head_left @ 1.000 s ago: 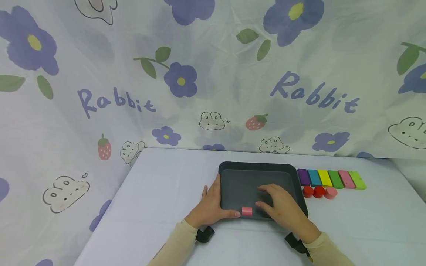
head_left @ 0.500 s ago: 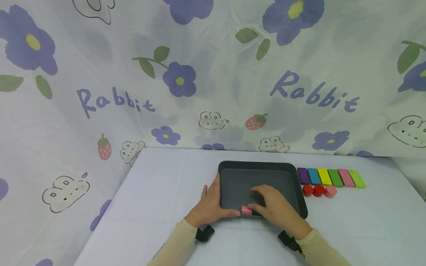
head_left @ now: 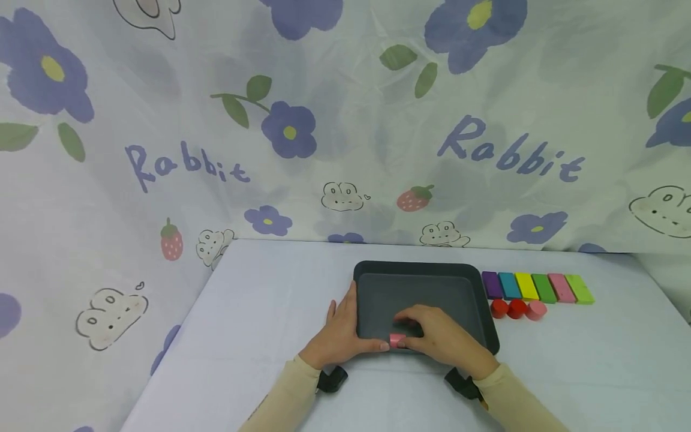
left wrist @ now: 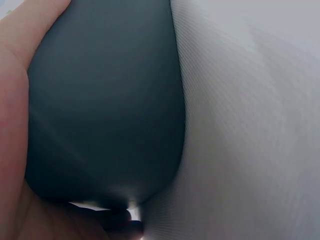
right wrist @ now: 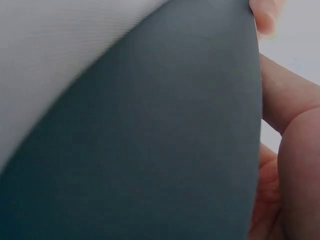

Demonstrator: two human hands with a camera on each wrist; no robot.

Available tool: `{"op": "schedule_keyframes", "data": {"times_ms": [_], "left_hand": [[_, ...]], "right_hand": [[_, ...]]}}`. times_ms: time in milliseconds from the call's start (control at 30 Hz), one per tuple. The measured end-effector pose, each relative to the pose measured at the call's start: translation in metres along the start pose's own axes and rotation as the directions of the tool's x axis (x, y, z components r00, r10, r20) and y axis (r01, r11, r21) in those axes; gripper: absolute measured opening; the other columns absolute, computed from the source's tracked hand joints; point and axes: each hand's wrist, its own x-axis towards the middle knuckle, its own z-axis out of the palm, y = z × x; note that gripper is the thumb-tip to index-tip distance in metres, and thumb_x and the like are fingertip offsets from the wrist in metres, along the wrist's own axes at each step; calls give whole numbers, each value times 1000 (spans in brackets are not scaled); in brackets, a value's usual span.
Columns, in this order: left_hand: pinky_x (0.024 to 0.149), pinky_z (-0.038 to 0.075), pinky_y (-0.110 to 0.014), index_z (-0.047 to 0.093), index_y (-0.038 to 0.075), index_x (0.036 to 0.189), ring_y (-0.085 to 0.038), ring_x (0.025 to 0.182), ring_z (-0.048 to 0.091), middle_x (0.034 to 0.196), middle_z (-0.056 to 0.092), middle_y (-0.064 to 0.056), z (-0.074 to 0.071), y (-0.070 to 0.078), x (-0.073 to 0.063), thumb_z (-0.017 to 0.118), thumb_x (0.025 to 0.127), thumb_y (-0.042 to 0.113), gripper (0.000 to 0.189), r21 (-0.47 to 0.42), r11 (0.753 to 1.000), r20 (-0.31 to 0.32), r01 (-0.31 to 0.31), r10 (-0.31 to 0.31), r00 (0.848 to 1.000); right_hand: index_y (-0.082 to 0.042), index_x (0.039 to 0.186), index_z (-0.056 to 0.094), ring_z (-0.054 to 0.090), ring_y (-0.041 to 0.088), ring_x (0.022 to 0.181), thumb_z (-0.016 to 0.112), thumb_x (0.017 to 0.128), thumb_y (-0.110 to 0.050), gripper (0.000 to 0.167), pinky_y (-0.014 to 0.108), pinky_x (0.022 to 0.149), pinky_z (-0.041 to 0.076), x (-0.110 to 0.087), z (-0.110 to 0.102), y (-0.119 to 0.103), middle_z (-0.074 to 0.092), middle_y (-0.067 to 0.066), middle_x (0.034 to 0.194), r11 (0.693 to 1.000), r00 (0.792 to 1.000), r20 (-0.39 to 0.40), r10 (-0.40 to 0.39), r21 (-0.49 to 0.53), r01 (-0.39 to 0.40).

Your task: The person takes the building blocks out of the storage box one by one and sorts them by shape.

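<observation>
A dark grey baking tray (head_left: pixel 432 300) lies on the white table. My left hand (head_left: pixel 341 336) rests against its near left corner, fingers straight along the left side and thumb along the near rim. A small pink block (head_left: pixel 396 340) sits at the near wall inside the tray, just right of that thumb. My right hand (head_left: pixel 442 337) reaches over the near side, its thumb touching the block's right end. The right fingers arch above the tray, apart from the block as far as I can see. In both wrist views the tray's outer wall (left wrist: pixel 110 100) hides the block.
Right of the tray stands a row of coloured rectangular blocks (head_left: pixel 526 287), purple to lime. Before them sit two red cylinders (head_left: pixel 516 309) and a pink cylinder (head_left: pixel 536 310). A patterned curtain (head_left: pixel 345 120) hangs behind the table.
My right hand has moved left and its thumb has come up against the pink block, which has shifted very slightly left. The left hand and the tray have stayed put.
</observation>
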Motion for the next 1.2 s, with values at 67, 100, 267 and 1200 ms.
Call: {"op": "schedule_keyframes", "data": {"times_ms": [67, 100, 267, 1200], "left_hand": [[120, 0, -58, -9, 0, 159, -28, 153, 11, 167, 6, -15, 0, 1, 0, 76, 75, 69, 138, 1, 1000, 2, 4, -4, 1000], [120, 0, -59, -9, 0, 159, -28, 153, 11, 167, 6, -15, -1, 1, 0, 77, 75, 69, 138, -2, 1000, 2, 7, -7, 1000], [120, 0, -59, -8, 0, 159, -28, 153, 11, 168, 5, -15, 0, 2, 1, 79, 75, 66, 138, -15, 1000, 2, 12, -12, 1000], [120, 0, -60, -6, 0, 159, -29, 153, 12, 167, 6, -16, 0, 3, 0, 80, 76, 62, 135, -25, 1000, -5, 0, -1, 1000]], "right_hand": [[-6, 122, 70, 63, 17, 102, 77, 90, -19, 35, 42, 89, 54, 1, -2, -1, 69, 1, 115, 1000, 1000, 17, -19, -11, 20], [-6, 122, 69, 63, 17, 103, 76, 91, -18, 34, 43, 90, 54, 1, -3, -1, 69, 2, 115, 999, 999, 23, -33, -24, 33], [-5, 124, 69, 64, 18, 107, 72, 94, -16, 31, 44, 93, 53, 1, -7, -2, 69, 3, 116, 991, 995, 52, -84, -96, 88], [-11, 114, 73, 58, 10, 94, 79, 87, -13, 28, 34, 83, 54, 4, -2, -6, 63, -5, 104, 976, 995, 71, -75, -198, 87]]}}
